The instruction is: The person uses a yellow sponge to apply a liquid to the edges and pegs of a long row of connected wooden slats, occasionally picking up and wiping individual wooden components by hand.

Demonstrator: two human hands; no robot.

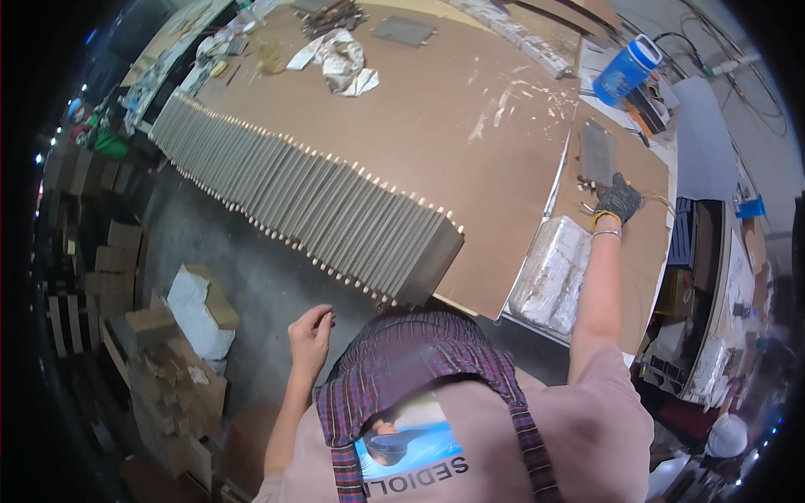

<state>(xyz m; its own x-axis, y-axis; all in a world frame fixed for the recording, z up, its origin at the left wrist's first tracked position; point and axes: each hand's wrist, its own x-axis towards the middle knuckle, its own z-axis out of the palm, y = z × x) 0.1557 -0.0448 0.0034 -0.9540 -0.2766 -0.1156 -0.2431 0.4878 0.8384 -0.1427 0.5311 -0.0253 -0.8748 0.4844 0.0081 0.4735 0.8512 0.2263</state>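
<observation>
My left hand (310, 334) is bare and hangs over the floor, left of my body, its fingers curled in with nothing visible in them. On the right-hand work surface, my right hand (619, 204), in a dark glove with a yellow cuff, is closed over something mostly hidden beneath it. A thin curved hose or cord (661, 200) shows to its right, and a small pale tip pokes out to its left. Just beyond the glove lies a flat grey panel (598, 148) with small brownish pieces at its near end. A long row of upright grey panels (310, 197) with wooden dowel ends lines the table's front edge.
The brown tabletop (436, 109) carries crumpled cloth or paper (340, 63) and another grey panel (403, 31). A plastic-wrapped bundle (550, 272) lies beside my right forearm. A blue bottle (626, 70) stands at the far right. Cardboard boxes (180, 377) occupy the floor at left.
</observation>
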